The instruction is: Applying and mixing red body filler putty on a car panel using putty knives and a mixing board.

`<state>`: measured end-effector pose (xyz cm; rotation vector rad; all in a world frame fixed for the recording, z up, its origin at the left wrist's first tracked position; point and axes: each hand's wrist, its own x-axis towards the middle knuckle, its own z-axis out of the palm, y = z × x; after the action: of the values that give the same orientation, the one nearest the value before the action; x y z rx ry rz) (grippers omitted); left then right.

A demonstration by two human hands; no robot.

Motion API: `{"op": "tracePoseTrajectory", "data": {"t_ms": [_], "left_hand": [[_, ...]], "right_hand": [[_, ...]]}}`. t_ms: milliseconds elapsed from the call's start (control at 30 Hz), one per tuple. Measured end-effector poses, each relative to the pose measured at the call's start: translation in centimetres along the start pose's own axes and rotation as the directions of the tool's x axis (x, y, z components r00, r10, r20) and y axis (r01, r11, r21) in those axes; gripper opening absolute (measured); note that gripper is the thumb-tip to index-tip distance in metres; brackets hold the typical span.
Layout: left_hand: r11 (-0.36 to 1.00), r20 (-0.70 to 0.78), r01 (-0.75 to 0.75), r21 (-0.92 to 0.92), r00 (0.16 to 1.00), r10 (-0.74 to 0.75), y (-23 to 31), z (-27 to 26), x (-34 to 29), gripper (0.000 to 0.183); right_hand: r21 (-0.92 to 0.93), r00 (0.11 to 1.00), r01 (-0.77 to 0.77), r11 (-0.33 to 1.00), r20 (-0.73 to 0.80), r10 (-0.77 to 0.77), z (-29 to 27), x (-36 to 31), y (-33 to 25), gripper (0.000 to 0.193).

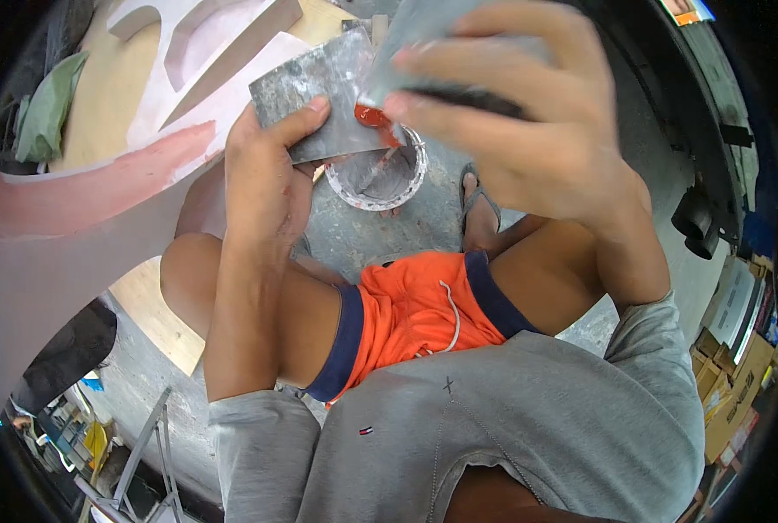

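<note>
My left hand grips a flat, grey, smeared plate, its thumb pressed on the top face. Closed around a second grey flat spreader is my right hand, blurred by motion. The spreader's lower edge meets or nearly meets the plate's right side. A lump of wet red-orange paste sits there, some of it stretching toward the plate's lower corner. Just below both tools stands a round tub with a white-smeared rim. A stick-like thing leans inside it.
To the left, a large curved piece with pinkish-red patches reaches close to my left forearm. A pale cut-out shape rests on a wooden board behind it. Cardboard boxes stand at the right, a metal frame at the lower left.
</note>
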<state>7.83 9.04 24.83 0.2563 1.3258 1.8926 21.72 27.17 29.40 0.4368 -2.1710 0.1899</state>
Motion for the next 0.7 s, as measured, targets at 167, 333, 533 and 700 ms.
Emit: {"op": "tracePoseTrajectory", "data": {"t_ms": [167, 333, 533, 700], "left_hand": [[0.998, -0.029, -0.018, 0.053, 0.999, 0.020, -0.2, -0.8, 0.1, 0.029], [0.994, -0.027, -0.083, 0.070, 0.996, 0.085, 0.3, -1.1, 0.1, 0.030], [0.996, 0.018, -0.083, -0.045, 0.996, 0.084, 0.3, -1.0, 0.4, 0.032], [0.977, 0.035, -0.068, -0.201, 0.996, 0.076, 0.6, -1.3, 0.1, 0.037]], "right_hand": [[-0.022, 0.827, -0.196, 0.980, 0.534, 0.177, -0.2, -0.3, -0.8, 0.020], [0.026, 0.977, -0.180, 0.983, 0.124, 0.175, 1.2, -0.3, -0.8, 0.021], [-0.089, 0.995, -0.050, 0.995, 0.080, 0.057, -2.0, 1.2, 0.2, 0.049], [0.048, 0.987, -0.148, 0.988, 0.068, 0.145, 0.0, 0.1, -0.6, 0.051]]}}
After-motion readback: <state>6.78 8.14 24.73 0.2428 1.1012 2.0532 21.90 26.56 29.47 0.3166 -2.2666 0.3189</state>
